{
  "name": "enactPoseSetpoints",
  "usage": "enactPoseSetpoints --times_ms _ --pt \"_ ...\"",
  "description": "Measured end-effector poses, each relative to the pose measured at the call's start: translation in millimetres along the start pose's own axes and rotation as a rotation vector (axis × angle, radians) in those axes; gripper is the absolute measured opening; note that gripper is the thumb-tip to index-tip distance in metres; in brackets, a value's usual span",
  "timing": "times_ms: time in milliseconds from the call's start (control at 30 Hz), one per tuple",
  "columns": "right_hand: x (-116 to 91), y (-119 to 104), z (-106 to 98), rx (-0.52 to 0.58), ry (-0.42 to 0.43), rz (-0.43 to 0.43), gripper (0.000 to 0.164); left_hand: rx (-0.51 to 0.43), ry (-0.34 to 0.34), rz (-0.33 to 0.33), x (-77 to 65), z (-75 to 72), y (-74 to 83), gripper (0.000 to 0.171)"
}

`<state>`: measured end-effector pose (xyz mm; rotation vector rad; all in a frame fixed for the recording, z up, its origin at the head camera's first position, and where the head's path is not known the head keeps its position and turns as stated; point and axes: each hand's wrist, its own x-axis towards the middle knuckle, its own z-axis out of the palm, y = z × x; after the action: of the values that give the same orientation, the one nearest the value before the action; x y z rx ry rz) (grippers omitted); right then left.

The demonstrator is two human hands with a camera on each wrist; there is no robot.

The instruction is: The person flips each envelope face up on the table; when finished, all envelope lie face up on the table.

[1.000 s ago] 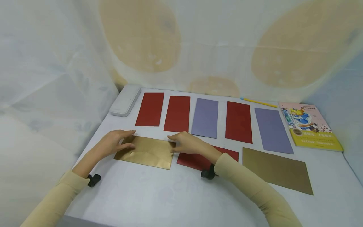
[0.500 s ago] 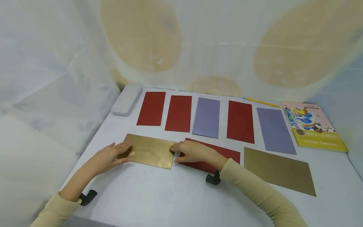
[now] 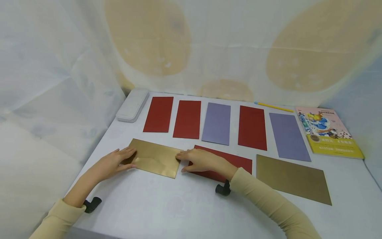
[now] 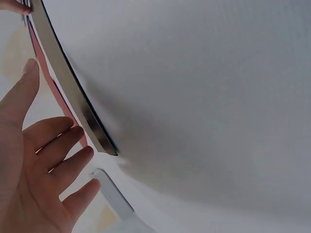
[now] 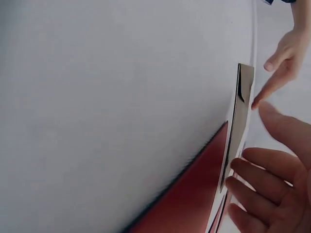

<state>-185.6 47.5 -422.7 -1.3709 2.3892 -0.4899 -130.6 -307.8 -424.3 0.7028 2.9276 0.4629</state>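
Note:
A flat gold envelope [image 3: 155, 157], slightly creased, lies lengthwise at the left front of the white table. My left hand [image 3: 110, 164] is at its left end, thumb at the near side and relaxed fingers at the short edge. My right hand [image 3: 203, 161] touches its right end with bent but loose fingertips. Under my right hand lies a red envelope [image 3: 238, 162], partly covered. In the left wrist view the left hand [image 4: 43, 160] has its fingers spread. The right wrist view has the right hand [image 5: 272, 179] beside the gold edge, which shows a narrow gap.
Behind lies a row of red envelopes [image 3: 158, 114] and purple envelopes [image 3: 216, 123]. Another gold envelope [image 3: 293, 179] is at the right. A white case [image 3: 132, 105] stands back left; a yellow pencil [image 3: 274, 107] and a picture book [image 3: 328, 131] lie back right.
The gold envelope has shifted slightly left. My left hand has moved from its upper left corner down to its left end; my right hand has dropped a little toward me along the right end.

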Motion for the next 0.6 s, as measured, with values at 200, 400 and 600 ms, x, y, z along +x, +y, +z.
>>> enactPoseSetpoints --times_ms 200,400,600 --pt "-9 6 0 0.033 0.057 0.010 0.065 0.007 0.043 0.053 4.8 0.4 4.6 0.072" --pt "-23 7 -4 0.046 0.081 0.036 0.069 0.037 0.092 0.134 13.2 4.2 13.8 0.072" --pt "-39 9 -4 0.050 0.110 0.044 0.070 -0.006 0.103 0.167 19.5 7.3 29.3 0.077"
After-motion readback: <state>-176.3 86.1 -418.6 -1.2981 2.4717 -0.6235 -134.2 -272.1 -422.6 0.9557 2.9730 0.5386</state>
